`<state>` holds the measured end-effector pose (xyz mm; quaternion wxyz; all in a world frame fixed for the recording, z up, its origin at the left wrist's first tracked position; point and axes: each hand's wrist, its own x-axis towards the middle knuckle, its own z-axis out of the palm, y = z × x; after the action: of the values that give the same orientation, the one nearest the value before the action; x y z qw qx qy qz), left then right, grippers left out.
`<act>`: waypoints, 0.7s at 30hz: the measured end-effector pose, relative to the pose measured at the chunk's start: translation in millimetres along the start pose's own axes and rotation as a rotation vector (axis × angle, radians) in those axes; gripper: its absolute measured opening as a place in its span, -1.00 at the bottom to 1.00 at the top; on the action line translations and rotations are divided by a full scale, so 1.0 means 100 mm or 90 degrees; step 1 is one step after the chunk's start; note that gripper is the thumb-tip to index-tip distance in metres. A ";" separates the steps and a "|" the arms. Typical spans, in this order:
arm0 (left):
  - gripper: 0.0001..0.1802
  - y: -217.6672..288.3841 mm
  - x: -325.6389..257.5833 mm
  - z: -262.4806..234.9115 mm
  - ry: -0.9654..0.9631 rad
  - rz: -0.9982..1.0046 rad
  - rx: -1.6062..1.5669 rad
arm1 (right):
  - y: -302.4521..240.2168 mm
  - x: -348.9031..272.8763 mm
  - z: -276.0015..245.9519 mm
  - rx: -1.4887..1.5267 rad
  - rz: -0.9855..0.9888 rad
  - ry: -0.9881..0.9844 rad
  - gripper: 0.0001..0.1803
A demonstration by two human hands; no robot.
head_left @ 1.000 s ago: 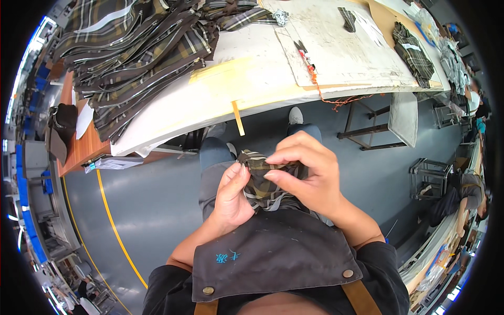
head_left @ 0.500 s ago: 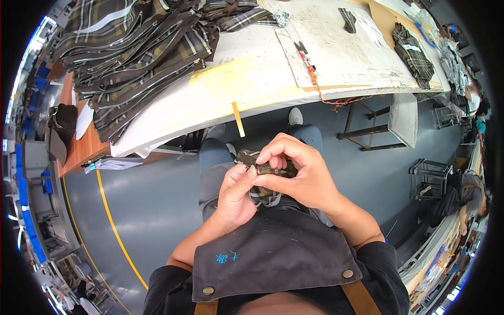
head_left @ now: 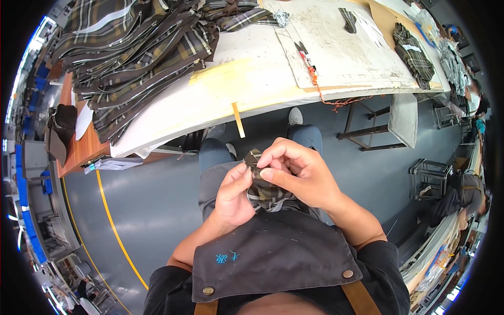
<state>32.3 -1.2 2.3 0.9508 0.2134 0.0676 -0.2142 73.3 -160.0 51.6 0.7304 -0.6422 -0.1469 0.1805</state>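
Both hands meet over the lap, near the body, pinching one small plaid fabric piece (head_left: pixel 262 185). The left hand (head_left: pixel 234 197) has its fingers clamped on the piece's left edge; the right hand (head_left: pixel 299 176) curls over from the right, thumb and forefinger pressed together on its top corner. The piece hangs with its long axis running near-to-far, lying between the two hands, the right one covering more of it; its exact fold is probably hidden. Far beyond, stacked plaid fabric (head_left: pixel 136 58) covers the white surface (head_left: pixel 247 84).
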 end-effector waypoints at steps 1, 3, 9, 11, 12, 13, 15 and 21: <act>-0.54 0.00 0.00 -0.01 -0.010 -0.008 -0.014 | 0.01 0.00 0.00 -0.005 -0.010 0.000 -0.84; -0.53 0.00 0.00 -0.03 -0.030 -0.023 -0.042 | -0.01 0.00 -0.01 0.006 0.015 -0.004 -0.81; -0.62 0.03 0.03 -0.02 -0.081 -0.040 -0.069 | -0.12 0.02 -0.03 -0.037 0.070 -0.033 -0.63; -0.66 0.02 0.03 -0.04 -0.056 -0.044 -0.045 | -0.11 0.03 -0.02 -0.043 0.063 -0.026 -0.59; -0.68 0.01 0.03 -0.05 -0.043 -0.047 -0.033 | -0.12 0.02 -0.03 -0.067 0.069 -0.033 -0.58; -0.71 0.01 0.02 -0.06 -0.028 -0.034 -0.016 | -0.15 0.02 -0.07 -0.092 0.074 -0.041 -0.58; -0.75 0.00 0.01 -0.07 0.002 -0.007 0.018 | -0.17 0.01 -0.13 -0.144 0.064 -0.048 -0.58; -0.70 0.03 0.02 -0.04 -0.068 0.014 -0.042 | -0.12 -0.03 -0.34 -0.257 -0.071 -0.005 -0.75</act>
<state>35.5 2.0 -0.3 0.9620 0.1705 0.0213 -0.2124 86.7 -193.0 59.3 0.5953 -0.7654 -0.2184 0.1094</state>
